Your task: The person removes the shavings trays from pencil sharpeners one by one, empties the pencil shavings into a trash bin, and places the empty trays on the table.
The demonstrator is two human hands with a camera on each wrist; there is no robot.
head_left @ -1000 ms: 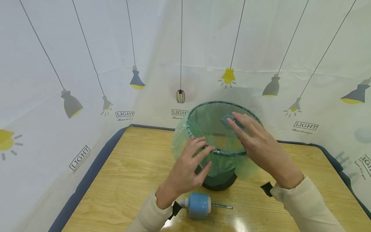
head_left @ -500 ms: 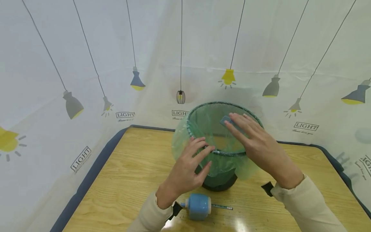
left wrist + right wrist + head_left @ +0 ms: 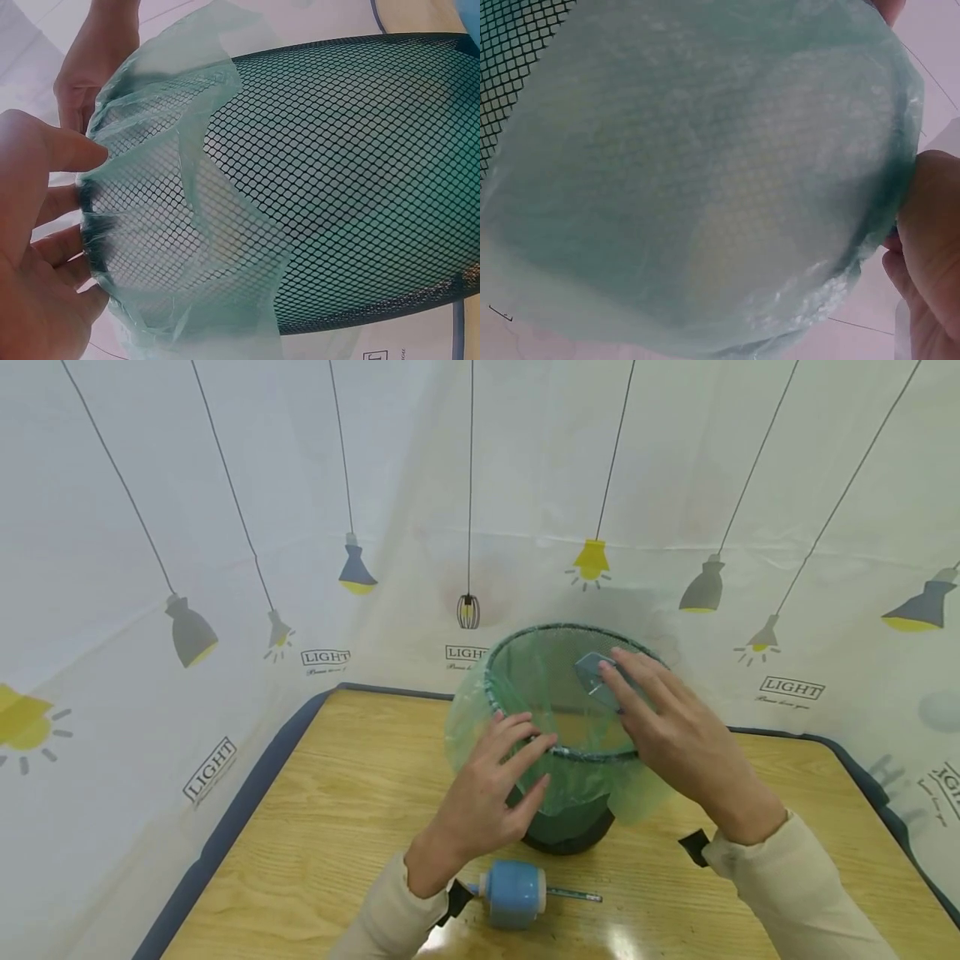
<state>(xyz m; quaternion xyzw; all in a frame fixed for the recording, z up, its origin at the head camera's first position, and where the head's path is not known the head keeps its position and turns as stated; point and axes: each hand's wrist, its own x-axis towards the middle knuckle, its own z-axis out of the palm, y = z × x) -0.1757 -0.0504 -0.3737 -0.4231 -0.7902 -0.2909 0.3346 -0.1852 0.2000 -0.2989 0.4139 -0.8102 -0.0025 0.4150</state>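
Observation:
A dark mesh wastebasket (image 3: 337, 150) stands on the table, lined with a thin green plastic bag (image 3: 517, 677) folded out over its rim. My left hand (image 3: 487, 789) holds the near left rim; in the left wrist view its fingers hook over the edge, with the thumb on the outside. Above the basket's mouth, my right hand (image 3: 678, 735) holds a small translucent blue box (image 3: 595, 675), tilted, between thumb and fingers. The right wrist view shows the hand (image 3: 934, 247) at the bag's edge, the box hidden.
In front of the basket lies a blue pencil sharpener (image 3: 513, 893) with a pencil (image 3: 573, 893) sticking out of it. The wooden table (image 3: 352, 777) ends at a dark edge before a white curtain (image 3: 412, 568) printed with lamps.
The right hand shifted slightly left, then back right, and the box's tilt changed so that more of its face shows now. My left hand and the wastebasket stay put.

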